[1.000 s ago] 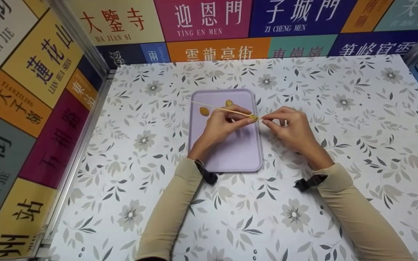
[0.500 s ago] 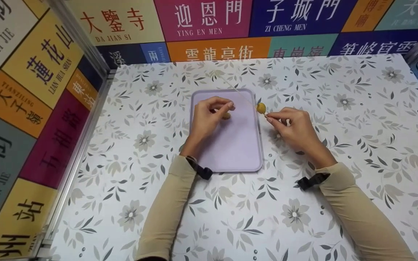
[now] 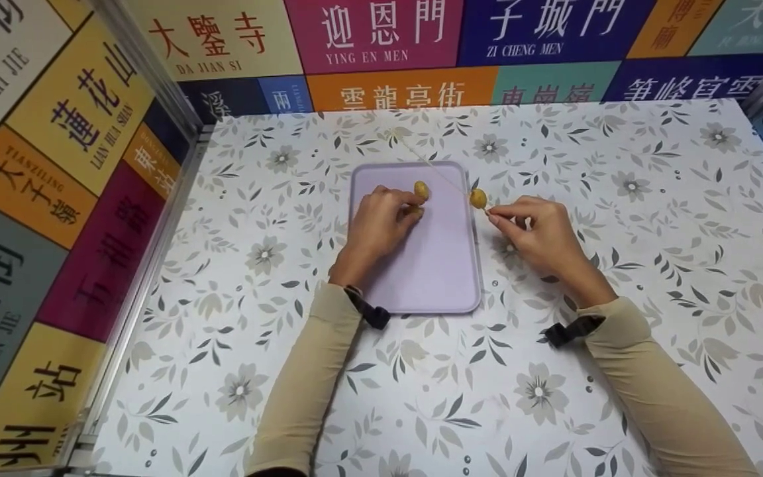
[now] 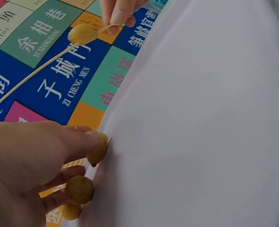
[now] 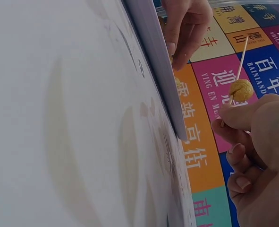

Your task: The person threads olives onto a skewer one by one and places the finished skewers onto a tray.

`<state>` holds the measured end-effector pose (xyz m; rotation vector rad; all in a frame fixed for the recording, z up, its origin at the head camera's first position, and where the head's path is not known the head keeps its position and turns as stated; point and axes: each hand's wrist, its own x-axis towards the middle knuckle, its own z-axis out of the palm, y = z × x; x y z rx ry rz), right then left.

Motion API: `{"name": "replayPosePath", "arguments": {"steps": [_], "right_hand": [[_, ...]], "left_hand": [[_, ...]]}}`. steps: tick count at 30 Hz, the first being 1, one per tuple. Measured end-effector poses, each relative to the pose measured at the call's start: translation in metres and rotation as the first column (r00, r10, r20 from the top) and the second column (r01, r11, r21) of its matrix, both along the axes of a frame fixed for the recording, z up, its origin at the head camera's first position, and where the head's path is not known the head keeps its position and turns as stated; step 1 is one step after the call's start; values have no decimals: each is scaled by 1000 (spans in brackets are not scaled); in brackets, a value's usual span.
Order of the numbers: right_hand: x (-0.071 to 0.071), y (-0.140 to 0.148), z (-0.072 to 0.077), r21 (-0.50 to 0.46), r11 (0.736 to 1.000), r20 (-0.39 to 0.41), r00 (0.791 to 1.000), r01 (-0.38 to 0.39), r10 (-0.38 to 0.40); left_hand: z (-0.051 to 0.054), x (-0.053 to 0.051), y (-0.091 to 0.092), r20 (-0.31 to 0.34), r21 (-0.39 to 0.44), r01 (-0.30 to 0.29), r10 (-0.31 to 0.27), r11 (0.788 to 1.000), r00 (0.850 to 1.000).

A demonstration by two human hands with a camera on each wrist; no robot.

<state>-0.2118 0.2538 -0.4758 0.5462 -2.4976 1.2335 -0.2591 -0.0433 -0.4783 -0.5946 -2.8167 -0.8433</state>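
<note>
Over the lilac tray (image 3: pixel 421 278), my left hand (image 3: pixel 378 222) has its thumb and fingers at a small yellow fruit (image 4: pixel 97 150), which it appears to pinch. Two more yellow fruits, one nearer (image 4: pixel 79 189) and one lower (image 4: pixel 71 211), lie by its other fingers in the left wrist view. Right of the tray, my right hand (image 3: pixel 540 232) pinches the end of a thin stick (image 3: pixel 444 177). A yellow fruit (image 3: pixel 478 198) is threaded on that stick, just beyond the fingertips; the right wrist view shows this fruit (image 5: pixel 241 90) too.
The table (image 3: pixel 262 344) has a flower-and-leaf printed cover. Panels with large printed characters, such as a pink one (image 3: pixel 375 33), stand behind it and at the left. A dark camera is strapped to each wrist.
The left hand has left the threaded fruit and moved left to the fruits over the tray, its fingers now closer together. The stick has swung to point up and away, held in the right hand.
</note>
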Motion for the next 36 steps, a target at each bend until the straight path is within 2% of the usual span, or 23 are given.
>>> {"name": "replayPosePath", "arguments": {"steps": [5,9,13,15,17,21,26,28,31,33,34,36], "right_hand": [[0,0,0,12,1000,-10,1000,-4,4],[-1,1,0,9,1000,-10,1000,-4,4],[-1,1,0,6,1000,-7,1000,-2,2],[-1,1,0,3,1000,-6,1000,-2,2],[-1,1,0,-1,1000,-7,1000,-2,2],[-2,2,-1,-4,1000,-15,1000,-6,6],[-3,2,-3,2,1000,-14,1000,-13,13],[-3,2,-3,2,1000,-12,1000,-16,16],[-1,2,-2,8,1000,-6,1000,-14,14],[-1,1,-2,14,1000,-1,1000,-11,11],[0,1,-2,16,1000,2,1000,-9,9],[0,1,-1,20,1000,5,1000,-7,7]], "left_hand": [[0,2,1,-53,-68,11,-14,998,998],[0,0,-2,-41,-51,7,-9,999,999],[1,-3,-8,21,86,32,-34,996,999],[3,-6,-12,36,174,48,-55,984,998],[5,-8,-17,60,270,48,-67,962,996],[9,-11,-29,113,445,2,-58,895,992],[12,-13,-42,160,617,-102,3,780,987],[13,-14,-46,184,672,-142,22,726,983],[13,-16,-53,196,744,-164,23,647,980],[13,-17,-57,199,779,-163,8,606,980],[13,-17,-58,200,793,-161,-2,587,980],[13,-17,-61,205,808,-161,-14,567,979]]}}
